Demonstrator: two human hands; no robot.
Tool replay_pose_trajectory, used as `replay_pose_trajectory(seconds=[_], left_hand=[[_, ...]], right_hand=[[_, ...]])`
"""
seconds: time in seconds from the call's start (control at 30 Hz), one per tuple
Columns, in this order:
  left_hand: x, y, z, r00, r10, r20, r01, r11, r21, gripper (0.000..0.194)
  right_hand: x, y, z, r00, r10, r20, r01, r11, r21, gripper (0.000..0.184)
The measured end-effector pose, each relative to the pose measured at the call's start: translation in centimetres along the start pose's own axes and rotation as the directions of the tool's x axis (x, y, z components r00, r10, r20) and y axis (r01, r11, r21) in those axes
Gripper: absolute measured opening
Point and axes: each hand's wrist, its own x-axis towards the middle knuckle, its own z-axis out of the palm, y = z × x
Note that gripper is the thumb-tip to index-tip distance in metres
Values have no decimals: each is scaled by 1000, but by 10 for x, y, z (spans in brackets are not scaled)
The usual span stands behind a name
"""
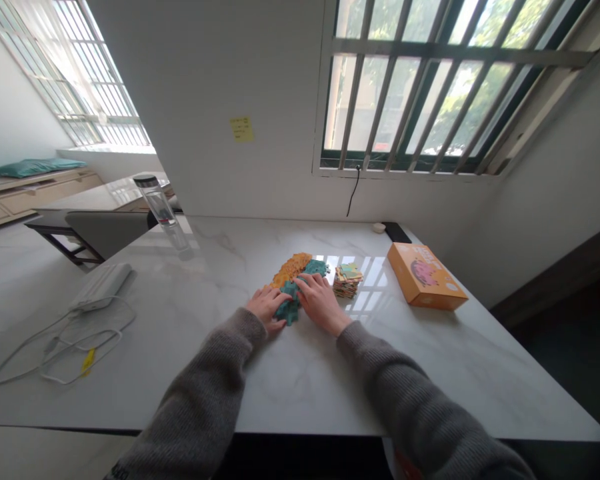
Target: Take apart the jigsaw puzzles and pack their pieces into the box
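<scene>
A jigsaw of joined puzzle pieces lies flat on the table, with an orange part (291, 268) at the back left and a teal part (289, 311) nearer to me. Another teal patch (317, 267) shows behind my right hand. My left hand (267, 307) grips the left edge of the near teal pieces, thumb low and fingers above. From the right, my right hand (320, 299) has curled fingers closed on the teal pieces. The fingers partly cover what they hold. Just right of that hand stands a stack of loose puzzle pieces (347, 281).
An orange box (425, 277) lies at the right, with a black flat object (397, 233) and a small white object (379, 228) behind it. At the left are a white power-strip-like device (101, 288) with a looped cable (75, 347) and a glass bottle (156, 200).
</scene>
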Motion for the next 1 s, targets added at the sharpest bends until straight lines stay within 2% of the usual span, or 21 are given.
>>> replay_pose_trajectory(seconds=[0.2, 0.33, 0.43, 0.53, 0.7, 0.87, 1.0], left_hand=[[2, 1, -6, 997, 57, -57, -55, 998, 41, 32], [6, 3, -5, 990, 82, -112, -82, 997, 8, 28], [9, 5, -3, 991, 69, -119, -68, 998, 8, 26], [13, 7, 1, 990, 54, -129, -52, 999, 18, 26], [14, 4, 8, 986, 66, -155, -61, 997, 38, 27], [16, 3, 13, 983, 44, -176, -28, 995, 94, 25], [23, 5, 14, 981, 5, -192, 15, 995, 103, 16]], right_hand=[[-8, 9, -1, 997, -56, 47, 56, 998, 13, 25], [-19, 12, -2, 998, -56, 18, 54, 995, 85, 34], [-26, 14, 1, 995, 73, -63, -63, 987, 145, 44], [-29, 16, 10, 965, 236, -112, -208, 954, 217, 48], [-25, 16, 21, 945, 317, -81, -283, 916, 284, 53], [-27, 4, 12, 962, 247, -121, -219, 954, 205, 48], [-32, -6, 5, 999, 47, -23, -40, 968, 246, 36]])
